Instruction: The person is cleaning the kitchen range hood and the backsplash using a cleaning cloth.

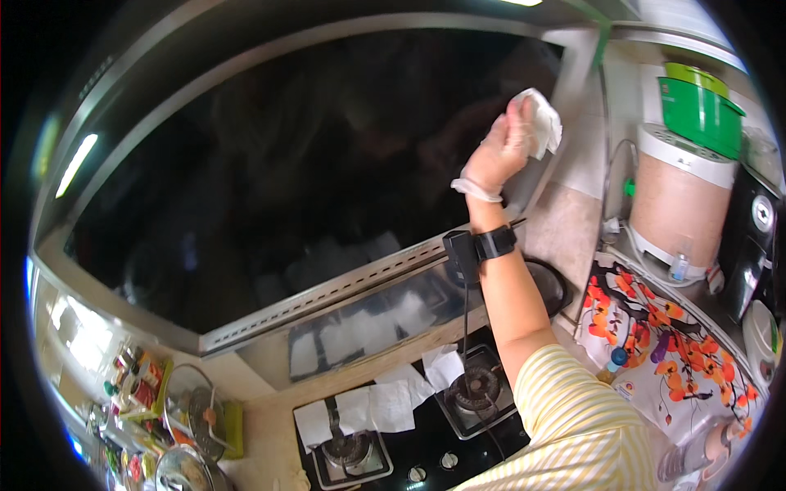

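My right hand (498,144), in a thin clear disposable glove, grips a folded white paper towel or cloth (544,126). It is raised in front of the right end of a dark glossy range hood panel (319,159); whether the wad touches the panel I cannot tell. A black strap with a small box (462,255) is on my right wrist, and a cable hangs from it. My left hand is out of view. Below lies a black gas hob (436,457) with two burners, and white paper sheets (374,408) along its back part.
At right stand a rice cooker-like appliance (681,202), a green basin (700,116) on it, and a black appliance (755,239). A floral cloth (669,362) covers the surface before them. A glass pot lid (187,399) and several seasoning jars (141,386) stand at lower left.
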A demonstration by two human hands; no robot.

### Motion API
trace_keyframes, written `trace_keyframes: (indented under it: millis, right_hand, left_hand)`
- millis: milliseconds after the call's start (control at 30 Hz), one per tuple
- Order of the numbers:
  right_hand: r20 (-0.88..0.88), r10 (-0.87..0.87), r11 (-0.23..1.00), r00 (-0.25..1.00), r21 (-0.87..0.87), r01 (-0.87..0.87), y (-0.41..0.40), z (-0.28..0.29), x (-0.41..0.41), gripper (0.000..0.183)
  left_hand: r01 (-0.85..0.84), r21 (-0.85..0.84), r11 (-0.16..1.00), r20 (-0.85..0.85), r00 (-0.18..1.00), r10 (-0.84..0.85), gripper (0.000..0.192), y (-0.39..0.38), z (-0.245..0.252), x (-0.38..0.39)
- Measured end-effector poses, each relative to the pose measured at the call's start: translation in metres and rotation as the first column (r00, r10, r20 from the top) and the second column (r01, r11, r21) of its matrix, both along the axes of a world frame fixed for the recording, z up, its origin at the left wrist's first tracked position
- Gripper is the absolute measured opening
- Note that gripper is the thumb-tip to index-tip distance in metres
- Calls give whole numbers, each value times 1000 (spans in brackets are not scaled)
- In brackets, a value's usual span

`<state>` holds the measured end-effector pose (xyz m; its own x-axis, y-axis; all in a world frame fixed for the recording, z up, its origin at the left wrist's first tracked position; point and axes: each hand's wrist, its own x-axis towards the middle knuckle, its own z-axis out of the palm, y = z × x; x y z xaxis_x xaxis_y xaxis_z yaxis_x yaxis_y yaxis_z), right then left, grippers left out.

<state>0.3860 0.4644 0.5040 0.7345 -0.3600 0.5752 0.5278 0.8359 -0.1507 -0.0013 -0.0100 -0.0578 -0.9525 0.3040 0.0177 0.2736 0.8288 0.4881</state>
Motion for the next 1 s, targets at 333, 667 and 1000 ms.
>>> trace_keyframes:
  millis: [333,667,1000]
  right_hand:
    - [-38,226,974,973,37,-224,-22,11,-22,27]
    - [955,-26,922,297,138,-362,-131,-50,-404,33]
    - [693,-249,946,676,325,15,-51,21,-180,20]
  left_hand:
    - [0,119,993,-159,987,19,26,7,11,23]
    - [7,176,984,-208,978,30,21,15,28,48]
    - [-16,134,991,-121,992,32,25,11,17,35]
